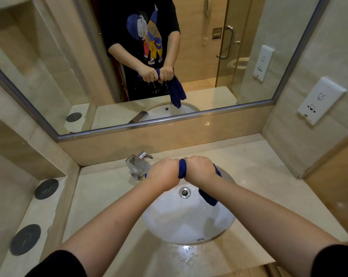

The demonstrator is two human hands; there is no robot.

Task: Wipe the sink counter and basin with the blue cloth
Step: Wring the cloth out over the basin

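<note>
— Where was the blue cloth (182, 171) found, and how was it held?

— It was seen twisted into a rope above the basin (189, 222). One end was clamped in the left hand (163, 175) and the other in the right hand (201, 169), with both fists curled tight round it. A loose tail was seen hanging at 3 o'clock of the drain (184, 192).

— How far along was the task judged to be?

— A wringing step was judged to be in hand. Water was seen pooled on the counter (101, 188) at 6 o'clock of the basin, and droplets were seen in the bowl, so wiping was taken to be unfinished. How much had already been wiped could not be told.

— Was any writing read?

— None. On the wall plate (321, 100) at 2 o'clock only small symbols were made out. No brand was found on the faucet (139, 163) at 10 o'clock.
</note>
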